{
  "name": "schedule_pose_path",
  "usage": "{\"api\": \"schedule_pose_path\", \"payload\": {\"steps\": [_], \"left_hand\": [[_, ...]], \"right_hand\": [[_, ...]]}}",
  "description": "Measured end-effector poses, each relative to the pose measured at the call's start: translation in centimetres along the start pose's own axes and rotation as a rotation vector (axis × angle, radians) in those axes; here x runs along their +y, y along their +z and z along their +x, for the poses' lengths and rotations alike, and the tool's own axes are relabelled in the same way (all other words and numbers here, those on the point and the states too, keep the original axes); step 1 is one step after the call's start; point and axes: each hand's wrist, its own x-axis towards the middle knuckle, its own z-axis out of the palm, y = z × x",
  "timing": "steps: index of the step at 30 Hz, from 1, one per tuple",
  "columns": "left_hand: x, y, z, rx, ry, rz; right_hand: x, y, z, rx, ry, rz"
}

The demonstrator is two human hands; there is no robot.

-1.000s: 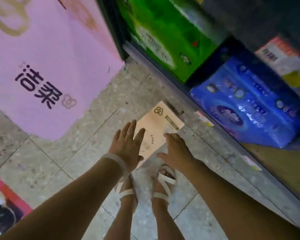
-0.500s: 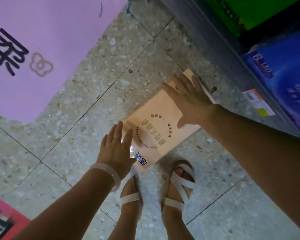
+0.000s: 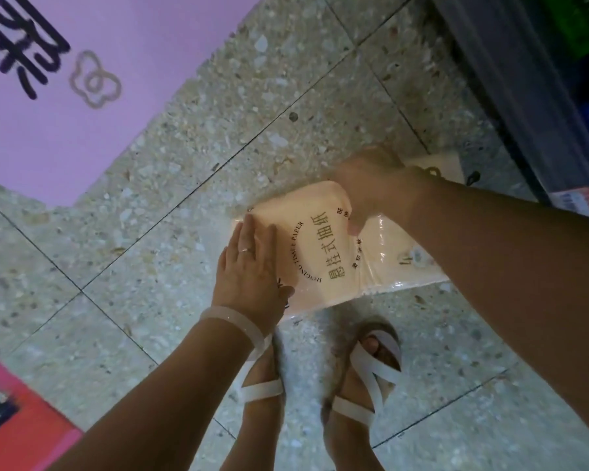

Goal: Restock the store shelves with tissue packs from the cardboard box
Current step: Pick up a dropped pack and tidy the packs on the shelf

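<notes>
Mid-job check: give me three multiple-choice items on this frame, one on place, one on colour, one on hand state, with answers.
1. Where is the tissue pack?
A. On a shelf
B. Low over the floor by the feet
C. In a cardboard box

2. What colour is the tissue pack?
A. Peach
B. Green
C. Black

3. How is the left hand on the pack?
A. Fist, holding nothing
B. Fingers straight, flat against it
C. Away from it

Answers: 1 B, terrazzo floor and sandals surround it. 2 A, its wrapper is pale peach. 3 B, straight fingers lie on its left end; the right hand grips the far end.

Dim, soft light; slight blur; edges distorted.
</notes>
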Motion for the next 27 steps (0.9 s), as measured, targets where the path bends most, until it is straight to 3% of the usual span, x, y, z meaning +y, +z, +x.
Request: {"api": "schedule_pose_path", "payload": {"steps": [12, 21, 27], "left_hand": [[1.1, -2.8, -3.5, 0.023, -0.023, -0.025], [5.3, -10.6, -6.7, 0.137, 0.098, -0.029], [8.2, -17.9, -11.5, 0.404, 0.235, -0.116]], "right_hand": [[0.6, 4.3, -7.6, -0.199, 0.079, 0.482], [2.5, -2.5, -15.7, -0.076, 0.074, 0.795], [4.0, -10.5, -23.6, 0.196, 0.135, 1.124]]}}
